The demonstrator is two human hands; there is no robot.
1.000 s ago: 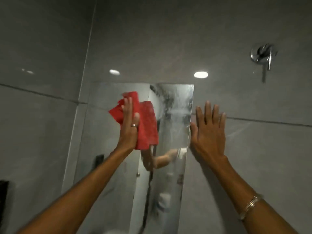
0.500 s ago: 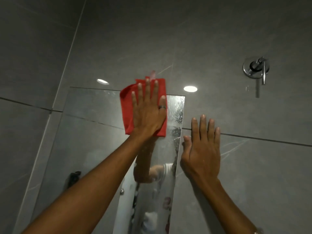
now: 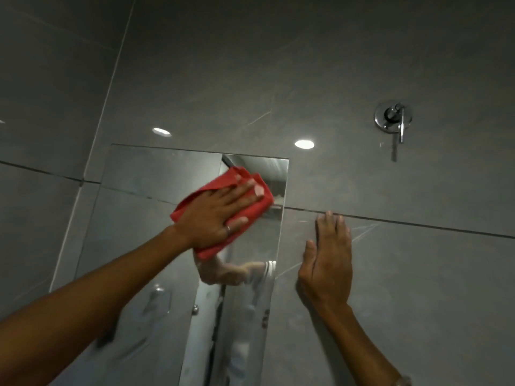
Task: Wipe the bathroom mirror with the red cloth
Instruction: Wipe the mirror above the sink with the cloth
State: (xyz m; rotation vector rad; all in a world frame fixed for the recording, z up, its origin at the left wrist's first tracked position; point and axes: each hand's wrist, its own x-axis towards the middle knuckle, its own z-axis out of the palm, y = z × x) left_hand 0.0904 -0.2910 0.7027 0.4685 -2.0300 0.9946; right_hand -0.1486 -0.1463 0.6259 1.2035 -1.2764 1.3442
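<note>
A frameless mirror [image 3: 145,174] is set into the grey tiled wall, left of centre. My left hand [image 3: 214,215] presses the red cloth [image 3: 250,210] flat against the mirror's upper right part, fingers spread and pointing right. A ring shows on one finger. My right hand [image 3: 327,260] lies flat on the tile just right of the mirror's edge, fingers together, holding nothing. The mirror reflects an arm and a white sleeve below the cloth.
A chrome wall valve with a lever [image 3: 393,119] sticks out of the tiles at the upper right. Grey tiled wall [image 3: 390,274] surrounds the mirror, with a corner joint [image 3: 111,79] at the left. Two ceiling lights reflect in the tiles.
My left hand has swung from fingers-up at the mirror's top edge to fingers pointing right, dragging the cloth lower on the glass. My right hand stays on the tile.
</note>
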